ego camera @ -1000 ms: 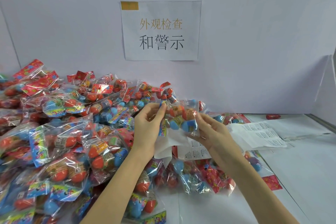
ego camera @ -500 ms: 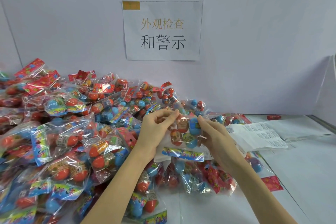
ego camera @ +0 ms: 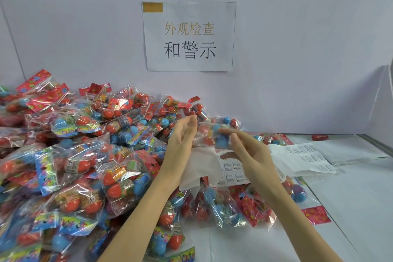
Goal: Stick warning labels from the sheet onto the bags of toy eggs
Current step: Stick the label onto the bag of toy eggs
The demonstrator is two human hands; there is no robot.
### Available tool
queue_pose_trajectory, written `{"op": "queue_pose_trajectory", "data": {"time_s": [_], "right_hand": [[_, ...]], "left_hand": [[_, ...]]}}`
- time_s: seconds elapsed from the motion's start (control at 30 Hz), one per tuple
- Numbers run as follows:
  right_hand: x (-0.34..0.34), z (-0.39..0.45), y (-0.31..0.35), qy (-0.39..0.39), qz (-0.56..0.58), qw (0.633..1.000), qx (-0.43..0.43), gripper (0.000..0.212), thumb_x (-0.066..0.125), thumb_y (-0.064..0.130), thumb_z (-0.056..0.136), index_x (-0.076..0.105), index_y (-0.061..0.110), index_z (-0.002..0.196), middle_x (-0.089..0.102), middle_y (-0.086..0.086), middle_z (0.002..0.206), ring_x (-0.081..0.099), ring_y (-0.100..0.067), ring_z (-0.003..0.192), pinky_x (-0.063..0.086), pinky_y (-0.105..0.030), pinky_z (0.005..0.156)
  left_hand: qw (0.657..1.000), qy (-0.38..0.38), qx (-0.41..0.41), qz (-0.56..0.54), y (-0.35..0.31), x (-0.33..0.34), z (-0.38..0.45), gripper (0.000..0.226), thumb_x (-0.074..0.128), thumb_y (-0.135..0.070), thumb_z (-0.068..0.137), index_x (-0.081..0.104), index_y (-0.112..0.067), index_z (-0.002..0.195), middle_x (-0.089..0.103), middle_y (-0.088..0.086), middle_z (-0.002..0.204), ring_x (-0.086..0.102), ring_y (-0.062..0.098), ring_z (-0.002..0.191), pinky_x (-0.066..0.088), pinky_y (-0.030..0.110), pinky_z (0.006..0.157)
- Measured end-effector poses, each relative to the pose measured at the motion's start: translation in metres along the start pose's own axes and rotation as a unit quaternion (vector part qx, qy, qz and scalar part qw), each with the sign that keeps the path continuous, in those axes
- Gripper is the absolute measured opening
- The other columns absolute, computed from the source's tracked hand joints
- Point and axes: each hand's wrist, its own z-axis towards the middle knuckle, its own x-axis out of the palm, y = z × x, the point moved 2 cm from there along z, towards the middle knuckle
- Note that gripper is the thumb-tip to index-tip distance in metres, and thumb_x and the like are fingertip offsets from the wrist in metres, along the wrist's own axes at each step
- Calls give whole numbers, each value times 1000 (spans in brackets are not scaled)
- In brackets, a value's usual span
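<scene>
A pale lilac wall [ego camera: 297, 49] rises behind a white table [ego camera: 361, 198]. A paper sign [ego camera: 189, 36] with Chinese characters hangs on it, tape [ego camera: 152, 7] at its corner.

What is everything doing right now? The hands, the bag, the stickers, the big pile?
left hand: fingers straight, touching the blurred bag
right hand: fingers on the bag; grip unclear
bag of toy eggs: raised between the hands, blurred
label sheet: lying flat under the hands
pile of bags: heaped, sealed
wall sign: stuck up
</scene>
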Motion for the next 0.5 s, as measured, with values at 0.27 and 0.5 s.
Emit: {"op": "queue_pose_trajectory", "data": {"time_s": [0.27,0.5], "right_hand": [[1,0,-4,26,92,993,68,62,70,7,99,50,49,139,71,-13,121,72,-27,104,57,-27,86],[2,3,-10,23,124,986,108,43,77,27,95,64,41,134,74,-1,127,73,-14,107,57,-24,81]], "left_hand": [[992,-27,-31,-118,2,-2,3,42,76,-43,94,75,-6,114,76,20,108,73,35,103,58,45,96],[987,-64,-40,-145,5,-9,6,22,71,-31,99,86,-20,87,78,-3,83,71,7,77,57,20,71]]}}
